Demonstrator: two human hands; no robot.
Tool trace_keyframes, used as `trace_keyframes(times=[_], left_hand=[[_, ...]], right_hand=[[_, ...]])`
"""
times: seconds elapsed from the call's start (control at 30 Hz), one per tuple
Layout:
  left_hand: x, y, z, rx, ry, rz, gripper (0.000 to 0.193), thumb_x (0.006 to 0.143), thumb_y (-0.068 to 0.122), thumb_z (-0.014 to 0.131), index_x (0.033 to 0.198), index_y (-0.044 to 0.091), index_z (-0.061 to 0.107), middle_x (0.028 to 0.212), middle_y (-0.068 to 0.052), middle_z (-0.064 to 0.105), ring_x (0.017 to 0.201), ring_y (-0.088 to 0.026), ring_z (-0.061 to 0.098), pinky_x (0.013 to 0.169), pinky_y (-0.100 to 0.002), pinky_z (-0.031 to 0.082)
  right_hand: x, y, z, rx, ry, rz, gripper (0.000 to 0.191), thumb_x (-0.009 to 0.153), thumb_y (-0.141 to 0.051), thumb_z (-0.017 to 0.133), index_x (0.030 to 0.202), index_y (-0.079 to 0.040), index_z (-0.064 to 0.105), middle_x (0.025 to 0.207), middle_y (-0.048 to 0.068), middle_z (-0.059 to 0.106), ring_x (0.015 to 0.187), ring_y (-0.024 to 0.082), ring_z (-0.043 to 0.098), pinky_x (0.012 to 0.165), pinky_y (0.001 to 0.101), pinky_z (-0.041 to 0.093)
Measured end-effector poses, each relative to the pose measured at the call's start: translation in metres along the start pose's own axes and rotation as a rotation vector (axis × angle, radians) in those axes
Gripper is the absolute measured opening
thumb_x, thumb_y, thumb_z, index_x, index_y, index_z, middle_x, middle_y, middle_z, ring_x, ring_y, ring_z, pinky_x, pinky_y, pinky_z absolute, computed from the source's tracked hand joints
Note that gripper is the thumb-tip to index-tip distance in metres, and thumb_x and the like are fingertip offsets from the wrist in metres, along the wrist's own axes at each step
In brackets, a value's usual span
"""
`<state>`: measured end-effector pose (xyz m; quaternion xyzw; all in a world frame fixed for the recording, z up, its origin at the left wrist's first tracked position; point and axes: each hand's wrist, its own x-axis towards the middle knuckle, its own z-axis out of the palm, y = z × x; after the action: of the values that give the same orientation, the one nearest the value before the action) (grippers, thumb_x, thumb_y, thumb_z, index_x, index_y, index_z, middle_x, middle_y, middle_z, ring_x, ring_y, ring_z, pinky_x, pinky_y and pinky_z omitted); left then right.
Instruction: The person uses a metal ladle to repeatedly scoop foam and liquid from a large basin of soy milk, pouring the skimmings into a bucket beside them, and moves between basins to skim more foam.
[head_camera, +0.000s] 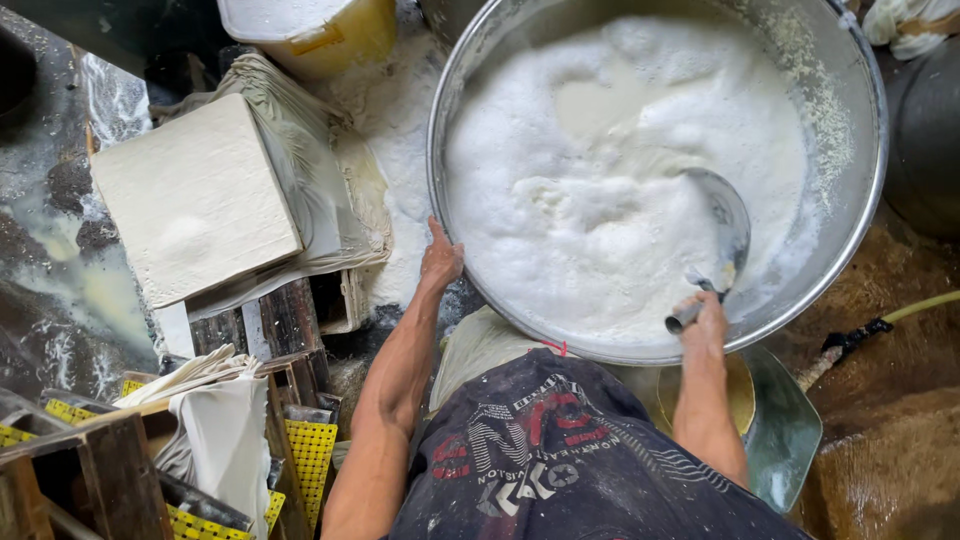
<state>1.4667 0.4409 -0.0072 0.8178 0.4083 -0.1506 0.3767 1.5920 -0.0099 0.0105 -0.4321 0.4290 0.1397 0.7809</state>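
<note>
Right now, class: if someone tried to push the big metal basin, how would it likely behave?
The basin would probably feel very heavy, since it is nearly full of white foamy liquid. A shove would likely slosh the liquid rather than tip the basin, which is wide and low. Its wet rim, where the left hand rests, may be slippery.

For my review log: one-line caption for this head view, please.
Left hand braces the rim of a big metal basin of white foam while the right hand works a metal scoop.
</note>
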Motion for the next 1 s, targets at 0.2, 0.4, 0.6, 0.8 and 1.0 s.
trace_keyframes(times=[0.2,0.4,0.6,0.8,1.0], left_hand=[[-0.004,0.013,-0.003,0.018,0.008,-0.033,0.099,0.094,0.030,0.062,0.163,0.012,-0.007,0.123,-0.036,0.064,0.114,-0.051,0.064,0.103,-0.053,0.047],[-0.009,0.035,-0.006,-0.032,0.019,-0.066,0.096,0.095,0.027,0.057,0.165,0.013,-0.007,0.123,-0.037,0.064,0.112,-0.052,0.065,0.101,-0.053,0.049],[-0.008,0.048,-0.009,-0.073,0.055,-0.021,0.093,0.095,0.023,0.058,0.163,0.009,-0.005,0.122,-0.037,0.065,0.111,-0.053,0.065,0.098,-0.053,0.051],[-0.007,0.062,-0.011,-0.056,0.060,-0.064,0.092,0.094,0.019,0.056,0.163,0.010,-0.004,0.128,-0.035,0.063,0.113,-0.051,0.065,0.099,-0.052,0.050],[-0.019,0.076,-0.016,-0.048,0.068,-0.098,0.094,0.092,0.018,0.058,0.165,0.014,-0.002,0.130,-0.034,0.062,0.117,-0.051,0.062,0.102,-0.052,0.048]], right_hand=[[0.043,0.006,0.079,0.059,-0.144,0.154,0.026,0.093,-0.025,0.062,0.074,-0.014,0.049,0.062,0.003,0.049,0.054,0.022,0.053,0.052,0.0397,0.049],[0.094,-0.027,0.185,-0.032,-0.166,0.182,0.022,0.090,-0.018,0.067,0.075,-0.010,0.052,0.061,0.006,0.052,0.052,0.023,0.053,0.047,0.0393,0.048],[0.142,-0.045,0.293,-0.375,-0.195,-0.045,0.021,0.090,-0.018,0.072,0.098,0.000,0.064,0.071,0.008,0.059,0.055,0.021,0.058,0.046,0.0416,0.054],[0.147,-0.029,0.374,-0.967,-0.278,-0.425,0.051,0.080,-0.014,0.072,0.127,-0.001,0.058,0.098,0.016,0.071,0.077,0.027,0.072,0.061,0.0390,0.060],[0.102,-0.012,0.374,-1.551,-0.310,-0.663,0.081,0.083,-0.028,0.072,0.152,-0.008,0.035,0.114,0.026,0.070,0.106,0.043,0.068,0.095,0.0503,0.053]])
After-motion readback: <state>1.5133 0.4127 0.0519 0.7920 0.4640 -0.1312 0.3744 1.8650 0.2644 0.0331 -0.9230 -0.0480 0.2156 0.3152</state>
